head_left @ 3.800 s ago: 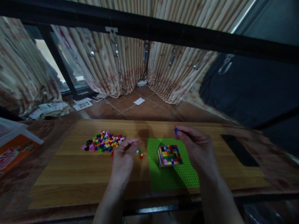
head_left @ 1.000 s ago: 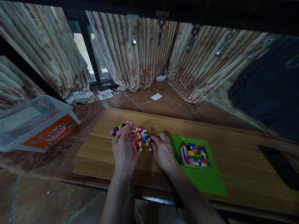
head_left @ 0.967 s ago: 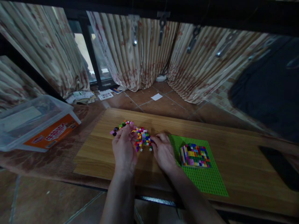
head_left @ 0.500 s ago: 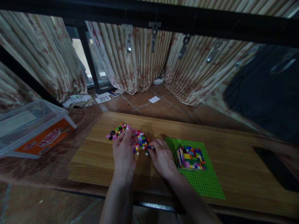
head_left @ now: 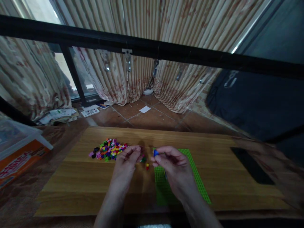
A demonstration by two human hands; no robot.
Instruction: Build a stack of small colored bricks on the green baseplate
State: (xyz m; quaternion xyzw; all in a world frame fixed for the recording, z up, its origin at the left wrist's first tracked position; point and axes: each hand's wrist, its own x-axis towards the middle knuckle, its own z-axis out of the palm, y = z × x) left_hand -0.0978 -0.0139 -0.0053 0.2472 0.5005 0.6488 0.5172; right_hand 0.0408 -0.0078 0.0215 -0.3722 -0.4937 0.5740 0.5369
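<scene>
My right hand [head_left: 177,167] pinches a small blue toy brick [head_left: 155,153] between thumb and fingertips, above the edge of the green baseplate [head_left: 163,193]. The brick-built block seen earlier on that plate is almost wholly hidden by this hand. Facing it, my left hand [head_left: 127,163] has its thumb and forefinger pressed together; whatever they hold is too small to make out. To the left hand's left lies a heap of colourful bricks [head_left: 110,148]. Between the hands a red and yellow piece [head_left: 147,166] and a dark green brick [head_left: 143,159] rest on the wood.
The low wooden table [head_left: 78,183] carries a dark flat slab [head_left: 251,165] at its right. A clear plastic box with an orange label [head_left: 22,161] stands at the left. A black bar [head_left: 166,47] with hanging clips crosses in front of curtains.
My right hand has lifted off the bricks with a blue brick in its fingertips. My left hand has come away from the heap, still pinched. The camera view has tilted up and turned right.
</scene>
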